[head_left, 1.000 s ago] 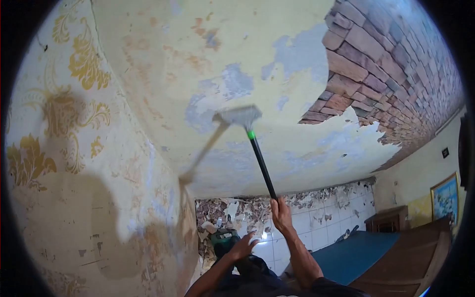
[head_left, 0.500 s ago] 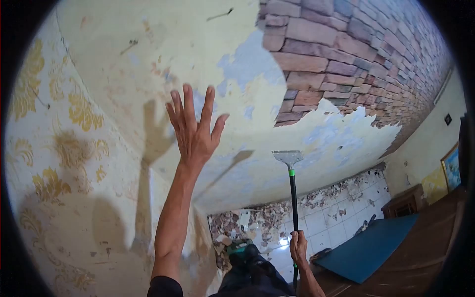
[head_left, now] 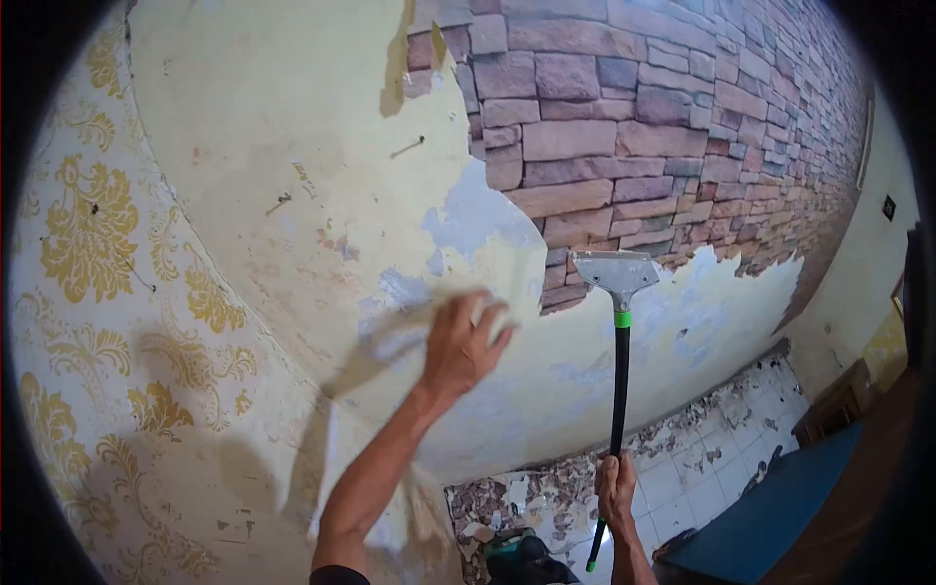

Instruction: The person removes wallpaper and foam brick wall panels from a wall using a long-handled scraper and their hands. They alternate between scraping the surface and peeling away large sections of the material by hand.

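Observation:
My right hand (head_left: 616,489) is wrapped round the black handle of a long-handled scraper (head_left: 621,390). The scraper stands nearly upright, its wide metal blade (head_left: 618,273) overlapping the lower part of the stone-pattern wallpaper (head_left: 614,136). My left hand (head_left: 462,351) is raised in front of the bared wall (head_left: 244,127), holding nothing. Its fingers are partly bent, apart and slightly blurred by motion. The wallpaper has a torn, ragged lower and left edge. Pale yellow plaster with bluish-white patches shows beside and below it.
Gold-flowered wallpaper (head_left: 93,234) covers the adjoining wall at left. Several nails stick out of the plaster. Torn wallpaper scraps (head_left: 487,499) litter the white tiled floor (head_left: 707,478). A blue panel (head_left: 770,512) and brown furniture (head_left: 831,409) stand at lower right.
My left hand has moved right and down, its fingers bending from spread. My right hand has raised the scraper to the wallpaper's lower edge. The view has shifted upward.

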Tool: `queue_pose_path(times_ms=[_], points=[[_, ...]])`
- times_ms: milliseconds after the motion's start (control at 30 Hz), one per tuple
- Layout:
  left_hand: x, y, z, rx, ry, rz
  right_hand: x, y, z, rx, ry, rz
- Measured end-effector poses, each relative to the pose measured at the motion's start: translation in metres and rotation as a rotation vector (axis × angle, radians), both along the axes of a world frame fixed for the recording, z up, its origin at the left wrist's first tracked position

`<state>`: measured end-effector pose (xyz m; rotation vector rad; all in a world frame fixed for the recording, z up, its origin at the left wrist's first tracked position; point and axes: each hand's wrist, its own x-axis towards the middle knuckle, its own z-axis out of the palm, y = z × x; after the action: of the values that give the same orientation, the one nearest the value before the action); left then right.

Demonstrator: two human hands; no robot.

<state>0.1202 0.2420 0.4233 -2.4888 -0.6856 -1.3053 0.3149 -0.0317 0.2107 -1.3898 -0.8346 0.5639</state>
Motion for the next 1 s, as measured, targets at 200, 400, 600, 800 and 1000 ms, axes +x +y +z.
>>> queue_pose_path(times_ms=[200,400,600,800,1000], points=[[0.02,0.015,0.271,0.494,-0.341,0.26,-0.023,0.008,0.029,0.098,-0.07,0.082],[0.055,0.059,0.358,0.423,-0.246,0.551,-0.035,-0.004,0.042,0.063,0.001,0.11],[0.009,0.082,0.38,0.448,-0.137,0.45,-0.012,-0.037,0.033,0.075,0.045,0.0],[-0.033,0.026,0.416,0.249,-0.298,0.502,0.003,-0.048,0.042,0.08,0.074,-0.039],[-0.036,0.119,0.424,0.133,-0.151,0.198,0.029,-0.077,0.038,0.088,0.023,-0.257]])
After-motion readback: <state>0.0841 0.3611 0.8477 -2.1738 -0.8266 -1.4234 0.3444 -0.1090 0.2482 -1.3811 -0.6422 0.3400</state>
